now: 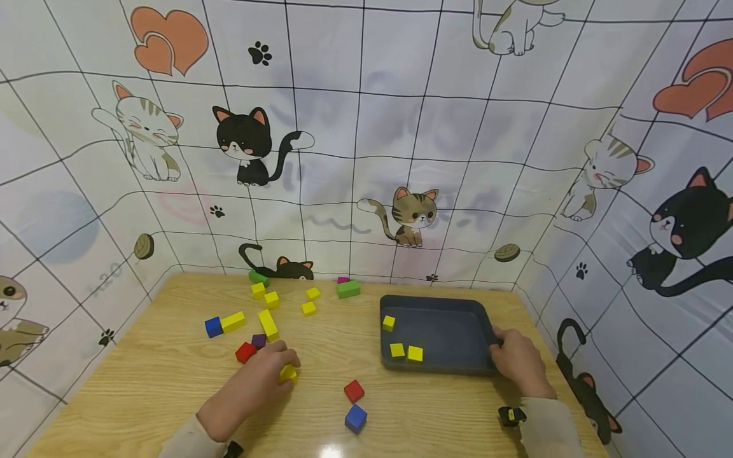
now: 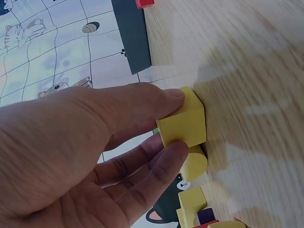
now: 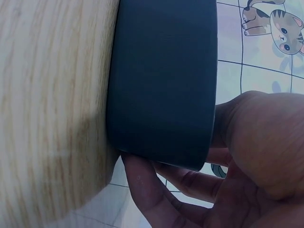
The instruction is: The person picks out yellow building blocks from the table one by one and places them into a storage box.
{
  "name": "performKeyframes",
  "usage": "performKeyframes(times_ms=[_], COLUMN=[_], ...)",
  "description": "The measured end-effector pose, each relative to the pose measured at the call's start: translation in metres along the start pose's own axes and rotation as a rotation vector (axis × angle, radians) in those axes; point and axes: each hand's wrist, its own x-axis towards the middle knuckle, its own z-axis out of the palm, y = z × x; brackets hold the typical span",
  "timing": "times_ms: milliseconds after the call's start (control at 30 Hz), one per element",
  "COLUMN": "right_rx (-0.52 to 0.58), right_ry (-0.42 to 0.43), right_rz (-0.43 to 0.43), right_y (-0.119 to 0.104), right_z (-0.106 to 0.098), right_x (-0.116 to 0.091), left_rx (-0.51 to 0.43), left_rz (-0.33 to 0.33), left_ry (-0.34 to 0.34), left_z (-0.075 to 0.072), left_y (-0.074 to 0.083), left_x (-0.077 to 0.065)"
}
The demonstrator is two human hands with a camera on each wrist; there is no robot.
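My left hand (image 1: 260, 375) pinches a yellow block (image 2: 183, 126) between thumb and fingers, low over the wooden table. Close beyond that hand lie a red block (image 1: 245, 352), a purple block (image 1: 259, 341) and a long yellow block (image 1: 268, 325). On the right, my right hand (image 1: 520, 360) grips the right end of a dark grey tray (image 1: 452, 365). Thumb and fingers are around the tray's wall in the right wrist view. Inside the tray, toward its left side, are three yellow cubes, one of them a front cube (image 1: 415, 353).
A red cube (image 1: 354, 390) and a blue cube (image 1: 356, 418) lie between the hands near the front. At the back left are several yellow blocks, a blue cube (image 1: 214, 327) and green blocks, one of them a long green block (image 1: 348, 289). A cat-printed cloth (image 1: 343, 159) walls the table's back and sides.
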Motion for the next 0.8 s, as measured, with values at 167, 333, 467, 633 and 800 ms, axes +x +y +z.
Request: performKeyframes(times_ms=[167, 333, 467, 633, 800], right_rx=[0.005, 0.0, -0.001, -0.002, 0.001], right_ry=[0.0, 0.0, 0.0, -0.003, -0.012], right_rz=[0.0, -0.004, -0.001, 0.005, 0.016], right_y=[0.001, 0.002, 0.001, -0.001, -0.002], right_z=[0.001, 0.001, 0.001, 0.0, -0.001], right_x=[0.0, 0.001, 0.0, 0.0, -0.001], left_rx=[0.002, -0.016, -0.028, -0.005, -0.024], left_rz=[-0.001, 0.001, 0.003, 0.011, 0.042], left_ry=[0.015, 0.027, 0.041, 0.063, 0.087], left_z=[0.0, 0.001, 0.002, 0.006, 0.013], left_y=[0.001, 0.005, 0.011, 0.021, 0.034], left_x=[0.002, 0.006, 0.011, 0.019, 0.028])
